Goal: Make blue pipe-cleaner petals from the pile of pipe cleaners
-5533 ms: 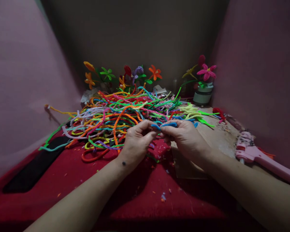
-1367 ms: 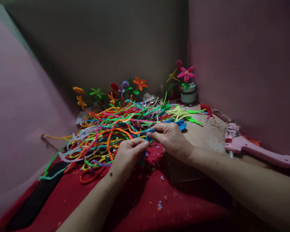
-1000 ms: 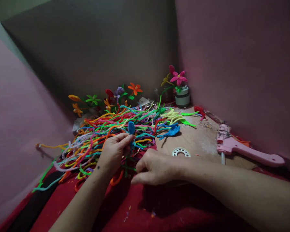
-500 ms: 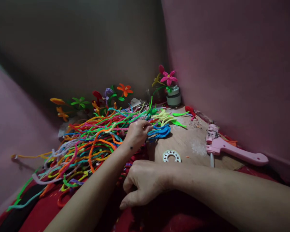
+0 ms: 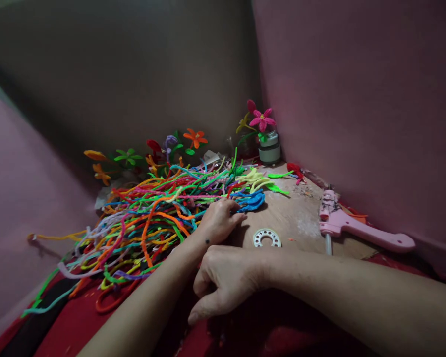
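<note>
My left hand (image 5: 220, 220) reaches over the right edge of a heap of colourful pipe cleaners (image 5: 163, 208). Its thumb stands apart from the fingers, and nothing shows between them. Just beyond the fingertips lie several blue pipe-cleaner loops (image 5: 253, 201), shaped like petals. My right hand (image 5: 226, 280) hovers closer to me over the red cloth (image 5: 74, 322). Its fingers curl loosely, the thumb points down and away from them, and I see nothing held; the palm side is hidden.
A white ring with holes (image 5: 266, 238) lies on the wooden board (image 5: 293, 218). Right of it is a pink hand-lever tool (image 5: 357, 228). Yellow-green pieces (image 5: 258, 178) lie behind the blue ones. Pipe-cleaner flowers (image 5: 195, 138) and a jar (image 5: 269, 148) stand along the back wall.
The hands shaped a blue strand together, then separated. My left hand carried the blue loop right to the other blue pieces and let go. My right hand dropped toward me, uncovering the ring.
</note>
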Motion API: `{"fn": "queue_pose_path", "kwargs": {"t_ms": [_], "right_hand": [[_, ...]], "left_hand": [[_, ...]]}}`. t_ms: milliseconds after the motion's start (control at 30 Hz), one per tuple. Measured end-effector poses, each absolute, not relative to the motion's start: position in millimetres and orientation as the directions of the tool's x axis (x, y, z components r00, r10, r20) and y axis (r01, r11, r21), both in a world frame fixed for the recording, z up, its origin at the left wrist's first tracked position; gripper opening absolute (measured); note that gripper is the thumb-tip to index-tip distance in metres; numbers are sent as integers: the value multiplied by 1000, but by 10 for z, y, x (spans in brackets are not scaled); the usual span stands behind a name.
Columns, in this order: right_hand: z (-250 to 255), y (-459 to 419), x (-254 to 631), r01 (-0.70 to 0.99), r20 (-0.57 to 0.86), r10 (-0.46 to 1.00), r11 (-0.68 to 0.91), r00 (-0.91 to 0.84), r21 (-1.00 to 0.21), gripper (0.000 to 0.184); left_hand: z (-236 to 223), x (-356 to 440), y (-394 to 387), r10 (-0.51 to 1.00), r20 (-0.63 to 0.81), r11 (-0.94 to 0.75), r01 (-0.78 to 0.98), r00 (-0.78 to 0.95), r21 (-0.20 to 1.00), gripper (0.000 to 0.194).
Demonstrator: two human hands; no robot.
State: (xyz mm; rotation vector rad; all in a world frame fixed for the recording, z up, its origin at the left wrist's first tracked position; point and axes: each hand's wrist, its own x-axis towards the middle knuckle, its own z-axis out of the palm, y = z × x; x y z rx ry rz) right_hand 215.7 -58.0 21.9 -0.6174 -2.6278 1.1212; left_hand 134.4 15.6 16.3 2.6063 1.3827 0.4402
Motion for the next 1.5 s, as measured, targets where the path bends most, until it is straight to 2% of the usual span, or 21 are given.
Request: {"fn": "queue_pose_path", "kwargs": {"t_ms": [67, 133, 533, 600, 667, 767, 833, 933, 1033, 1100, 1167, 1267, 1367, 1433, 1500], "right_hand": [[222, -576, 2160, 293, 32, 454, 625, -890, -724, 37], [222, -573, 2163, 290, 34, 448, 632, -894, -719, 37], [224, -569, 2152, 293, 43, 453, 643, -891, -707, 35], [202, -568, 2153, 287, 48, 459, 629, -887, -723, 35], [171, -559, 2160, 257, 71, 468, 600, -881, -758, 38], [147, -527, 2183, 179, 116, 508, 495, -854, -850, 42], [162, -499, 2200, 121, 110, 575, 348, -811, -930, 39], [203, -451, 2217, -28, 120, 702, 141, -702, -990, 36], [196, -390, 2217, -242, 190, 829, 69, -527, -968, 41], [159, -346, 2212, -337, 199, 884, 50, -424, -940, 41], [118, -311, 2206, -385, 176, 920, 31, -349, -922, 39], [78, -284, 2192, -366, 166, 947, 56, -275, -929, 35], [54, -275, 2168, -183, 172, 962, 134, -212, -974, 29], [30, -266, 2150, 11, 176, 968, 180, -182, -984, 21], [-3, -254, 2136, 175, 203, 964, 232, -169, -957, 15]], "left_hand": [[87, 1380, 203, 819, 219, -569, 799, 530, 193, 14], [17, 1391, 238, 801, 256, -588, 791, 542, 167, 14], [-47, 1364, 253, 746, 315, -658, 723, 587, 212, 14], [-6, 1349, 251, 737, 305, -675, 686, 603, 274, 14], [97, 1311, 219, 755, 319, -656, 644, 573, 393, 17], [379, 1179, 105, 841, 336, -537, 573, 425, 619, 21], [606, 1028, 10, 890, 346, -455, 519, 297, 724, 20], [868, 706, -92, 905, 415, -408, 477, 97, 778, 19], [928, 329, -111, 888, 460, -391, 509, -11, 767, 17], [870, 113, -101, 907, 419, -338, 507, -50, 793, 16], [781, -25, -93, 950, 311, -257, 534, -11, 805, 17], [649, -55, -101, 974, 178, -225, 633, 139, 740, 16], [516, 71, -116, 895, 256, -443, 664, 365, 602, 12], [412, 174, -122, 804, 313, -595, 683, 506, 424, 14], [298, 254, -123, 733, 352, -668, 716, 583, 204, 19]]}}
